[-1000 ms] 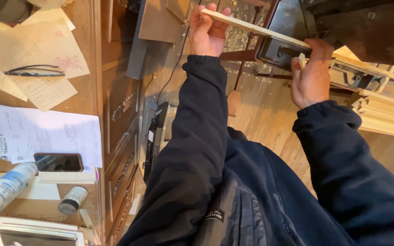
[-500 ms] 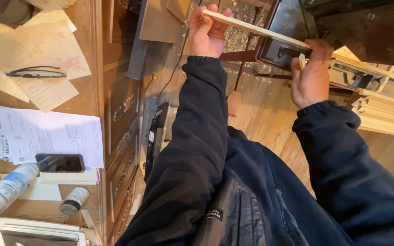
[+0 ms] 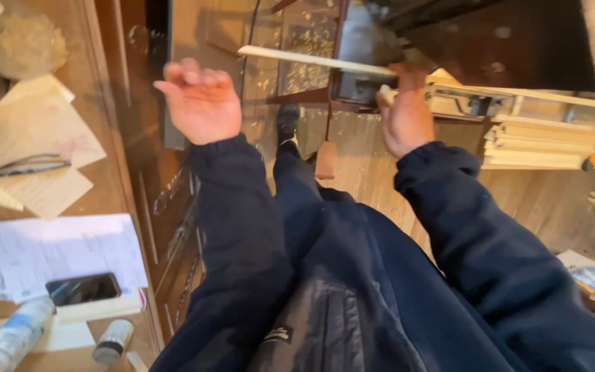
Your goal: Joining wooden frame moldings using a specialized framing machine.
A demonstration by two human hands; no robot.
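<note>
My right hand [image 3: 406, 114] grips one end of a long thin pale wooden strip [image 3: 315, 60] that reaches out to the left over the floor, just below a dark machine [image 3: 476, 41]. My left hand [image 3: 201, 103] hangs free to the left of the strip, fingers apart and holding nothing, above the front of a wooden desk [image 3: 122, 165]. Both arms wear dark blue sleeves.
The desk at left carries loose papers [image 3: 56, 251], a dark phone [image 3: 82, 289], glasses [image 3: 27, 165], a small bottle [image 3: 113, 341] and a tube. A stack of pale wooden strips [image 3: 552, 141] lies on a bench at right. Sawdust covers the wooden floor.
My left hand has let go of the strip's left end and moved left and down, now open. My right hand still holds the strip. The camera view has shifted.
</note>
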